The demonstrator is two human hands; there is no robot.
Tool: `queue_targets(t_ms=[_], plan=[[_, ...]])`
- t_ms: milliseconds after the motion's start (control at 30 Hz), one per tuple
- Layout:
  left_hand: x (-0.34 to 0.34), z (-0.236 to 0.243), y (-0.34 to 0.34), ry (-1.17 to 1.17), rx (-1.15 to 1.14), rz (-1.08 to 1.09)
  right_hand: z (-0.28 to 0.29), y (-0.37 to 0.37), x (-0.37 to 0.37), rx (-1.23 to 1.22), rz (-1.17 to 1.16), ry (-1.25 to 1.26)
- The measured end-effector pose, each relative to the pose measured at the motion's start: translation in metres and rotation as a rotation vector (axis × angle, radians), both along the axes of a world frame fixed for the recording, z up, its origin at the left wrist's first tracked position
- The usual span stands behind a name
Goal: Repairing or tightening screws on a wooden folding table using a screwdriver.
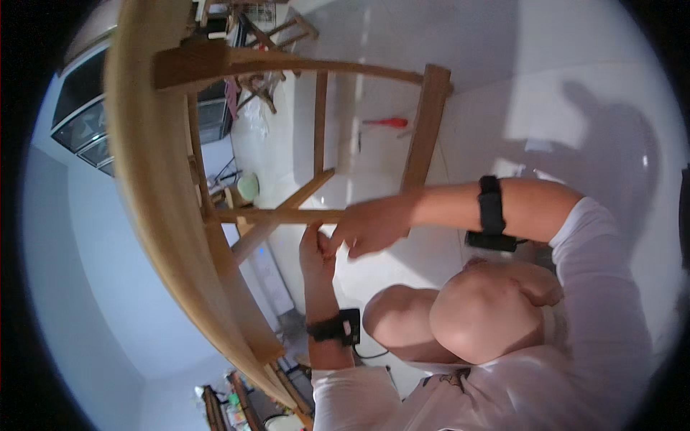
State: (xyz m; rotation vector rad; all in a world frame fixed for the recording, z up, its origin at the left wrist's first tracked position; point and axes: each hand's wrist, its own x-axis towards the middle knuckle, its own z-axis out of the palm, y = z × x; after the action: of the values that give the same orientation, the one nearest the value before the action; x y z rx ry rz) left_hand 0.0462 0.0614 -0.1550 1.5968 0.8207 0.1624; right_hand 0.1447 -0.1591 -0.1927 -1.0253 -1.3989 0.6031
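A large piece of wooden furniture with legs and crossbars lies on its side in front of me. Its long curved top edge sweeps down the left. My left hand is beside a wooden crossbar, thumb up and fingers curled. Just right of it, my right hand reaches in from the right with bent fingers, close to the left fingertips. It covers part of the crossbar's end. Both hands look closed; anything small between the fingers is hidden.
On the pale tiled floor beyond the crossbars lies a screwdriver with a red handle. A folding wooden stool stands farther back, near a light green round object. My bent knees are close below my right forearm. Shelves with items show at lower left.
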Motion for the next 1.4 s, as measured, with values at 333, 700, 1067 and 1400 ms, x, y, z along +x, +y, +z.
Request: queue_targets(t_ms=[333, 700, 1067, 1400], plan=[[0.03, -0.024, -0.047, 0.239, 0.028, -0.165, -0.061, 0.054, 0.009, -0.127, -0.467, 0.298], [0.033, -0.016, -0.039, 0.46, 0.226, -0.145, -0.078, 0.096, 0.002, -0.16, -0.411, 0.293], [0.012, -0.019, 0.012, 0.474, 0.066, -0.182, -0.092, 0.138, -0.018, -0.093, -0.42, 0.223], [-0.01, -0.018, 0.113, 0.036, 0.173, 0.066, -0.137, 0.19, -0.015, -0.172, -0.36, 0.475]])
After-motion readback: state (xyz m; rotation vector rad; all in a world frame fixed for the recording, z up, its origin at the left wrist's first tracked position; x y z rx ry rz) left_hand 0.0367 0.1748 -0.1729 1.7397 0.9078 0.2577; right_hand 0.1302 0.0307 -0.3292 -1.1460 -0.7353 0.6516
